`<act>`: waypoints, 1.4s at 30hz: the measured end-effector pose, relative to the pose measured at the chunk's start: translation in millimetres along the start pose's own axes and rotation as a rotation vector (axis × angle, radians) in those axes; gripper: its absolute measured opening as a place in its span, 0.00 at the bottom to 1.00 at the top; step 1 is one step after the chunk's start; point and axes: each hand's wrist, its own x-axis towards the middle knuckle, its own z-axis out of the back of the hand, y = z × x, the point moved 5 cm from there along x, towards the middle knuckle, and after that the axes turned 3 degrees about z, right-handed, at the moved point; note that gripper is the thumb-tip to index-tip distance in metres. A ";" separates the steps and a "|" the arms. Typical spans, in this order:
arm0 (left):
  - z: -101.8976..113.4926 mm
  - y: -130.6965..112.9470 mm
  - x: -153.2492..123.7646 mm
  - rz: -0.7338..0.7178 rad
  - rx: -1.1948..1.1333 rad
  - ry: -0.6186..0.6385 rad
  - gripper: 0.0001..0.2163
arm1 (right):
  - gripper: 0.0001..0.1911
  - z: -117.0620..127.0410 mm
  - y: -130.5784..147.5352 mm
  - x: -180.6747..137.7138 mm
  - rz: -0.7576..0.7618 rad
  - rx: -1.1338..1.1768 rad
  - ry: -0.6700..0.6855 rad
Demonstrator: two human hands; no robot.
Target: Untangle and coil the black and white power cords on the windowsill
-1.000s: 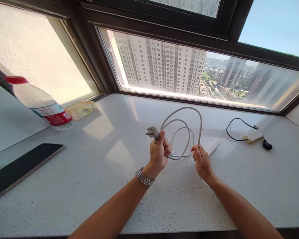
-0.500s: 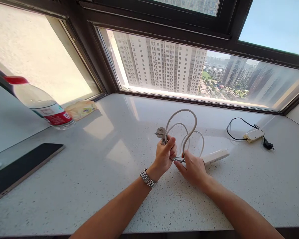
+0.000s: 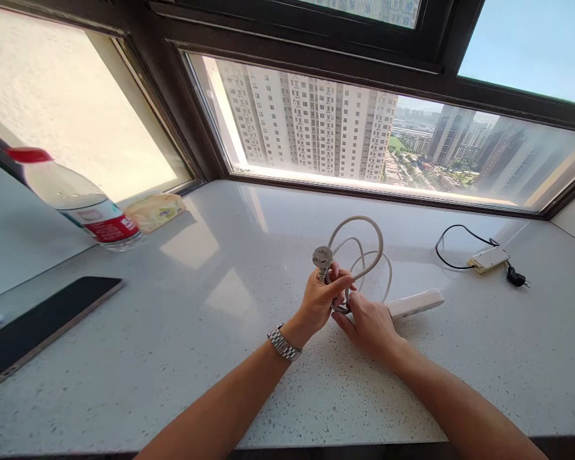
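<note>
My left hand [image 3: 322, 295], with a metal watch [image 3: 284, 343] on its wrist, is closed around the plug end of a white power cord [image 3: 381, 236]. The grey three-pin plug [image 3: 322, 257] sticks up above its fingers, pins facing me. Beside it, my right hand [image 3: 370, 319] pinches the gathered cord low down, its fingertips close to the left hand. Loops of the cord rise behind both hands. A white power strip [image 3: 419, 303] lies on the speckled countertop [image 3: 287, 409], just right of my right hand, which hides its near end.
At the right lies a small white adapter [image 3: 489, 260] with a black cable and a black plug [image 3: 517, 276]. On the left are a red-capped water bottle [image 3: 110, 223], a tissue pack [image 3: 156, 212] and a dark flat tablet-like slab [image 3: 48, 326]. Windows border the counter's back.
The plug has turned so its pins face me and has shifted slightly right. My left thumb has moved right across the cord. The cord loop has moved slightly right.
</note>
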 end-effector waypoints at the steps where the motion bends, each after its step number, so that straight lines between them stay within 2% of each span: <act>1: 0.3 0.4 0.2 0.008 -0.005 0.019 0.22 | 0.14 0.5 -0.9 0.0 0.011 0.018 -0.009; 6: -2.0 4.2 -0.5 0.032 0.024 0.134 0.24 | 0.16 5.9 -6.9 -0.8 0.053 0.076 -0.047; 10: -7.8 6.4 -3.1 0.046 0.058 0.240 0.25 | 0.22 7.2 -11.8 -1.1 0.011 0.095 -0.009; 13: -11.9 6.5 -4.7 0.053 0.069 0.265 0.25 | 0.21 4.4 -15.2 -0.5 -0.008 0.111 0.001; 15: -13.7 5.3 -5.0 0.038 0.069 0.238 0.24 | 0.18 3.9 -16.5 -0.3 0.005 0.144 -0.051; 17: -12.7 2.8 -4.3 0.007 0.054 0.161 0.23 | 0.15 5.8 -15.1 -1.5 0.040 0.167 -0.136; 22: -1.6 -5.4 0.3 -0.037 -0.041 -0.028 0.20 | 0.15 25.9 7.7 -14.7 0.371 0.064 -0.410; 24: 4.4 -8.0 3.1 -0.021 -0.069 -0.063 0.20 | 0.16 35.4 7.1 -19.3 0.396 0.009 -0.474; 26: 10.9 -9.5 6.1 0.003 -0.082 -0.089 0.21 | 0.18 41.9 -5.9 -18.5 0.297 -0.013 -0.433; 29: 19.4 -10.2 10.6 0.020 -0.082 -0.106 0.21 | 0.25 44.0 -35.7 -14.4 0.083 0.001 -0.186; 31: 24.7 -10.2 13.2 0.019 -0.083 -0.130 0.21 | 0.26 45.2 -50.1 -15.0 -0.001 0.007 -0.038; 34: 31.7 -10.1 16.0 0.013 -0.116 -0.193 0.21 | 0.26 47.4 -54.3 -18.0 0.006 0.058 0.058; 36: 34.6 -9.9 16.8 0.011 -0.150 -0.228 0.21 | 0.24 43.9 -50.6 -18.8 0.042 0.199 0.106; 37: 35.3 -9.8 17.0 0.011 -0.162 -0.237 0.21 | 0.23 41.9 -49.5 -18.3 0.046 0.280 0.108; 39: 35.2 -9.3 17.2 0.015 -0.171 -0.227 0.21 | 0.22 41.0 -54.9 -15.3 -0.023 0.350 0.012; 42: 33.3 -7.6 17.9 0.036 -0.170 -0.175 0.20 | 0.22 43.7 -80.7 -12.7 -0.302 0.183 -0.200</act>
